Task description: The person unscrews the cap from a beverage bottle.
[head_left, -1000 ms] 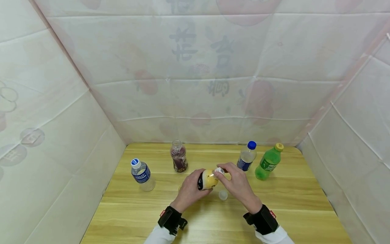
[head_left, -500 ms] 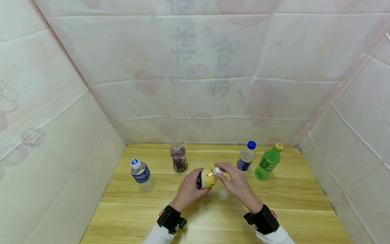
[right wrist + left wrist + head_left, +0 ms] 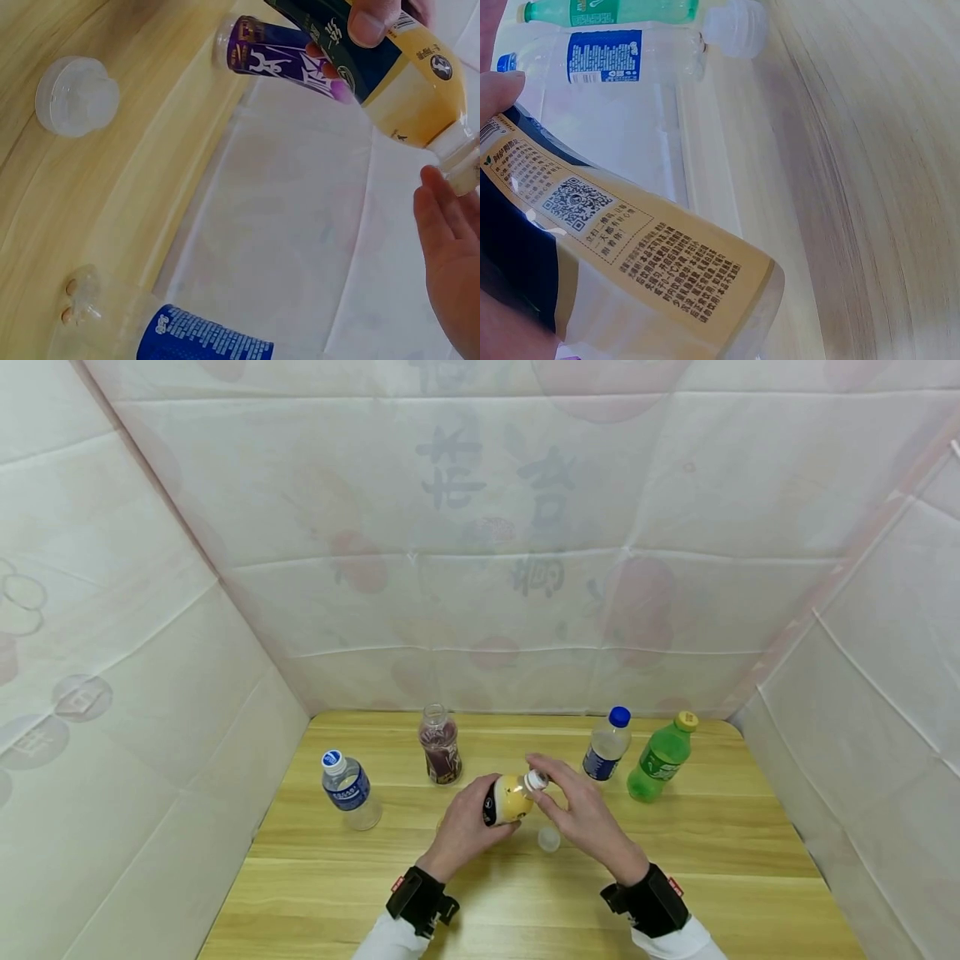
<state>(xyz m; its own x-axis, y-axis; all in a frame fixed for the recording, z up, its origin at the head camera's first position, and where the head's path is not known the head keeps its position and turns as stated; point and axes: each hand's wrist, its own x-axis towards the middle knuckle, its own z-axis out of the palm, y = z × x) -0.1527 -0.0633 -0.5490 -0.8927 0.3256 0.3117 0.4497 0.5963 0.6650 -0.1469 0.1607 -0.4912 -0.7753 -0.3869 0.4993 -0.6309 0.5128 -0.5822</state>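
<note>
Now the right grip point(image 3: 591, 820) loosens, fingers parting about the cap point(image 3: 536, 780) just beside it; so only the left grip point(image 3: 465, 828) clearly holds the tilted yellow bottle point(image 3: 513, 800)!

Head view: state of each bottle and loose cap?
Yellow plastic bottle: tilted, in left grip, closure unclear
Translucent round plastic cap: loose on table
Purple-labelled plastic bottle: upright, uncapped
White-capped clear plastic bottle: upright, closed
Blue-capped clear plastic bottle: upright, closed
Green plastic bottle: upright, closed

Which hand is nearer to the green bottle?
Right. The right hand is left of the green bottle, toward the person; the left hand is farther left, gripping the yellow bottle.
</note>
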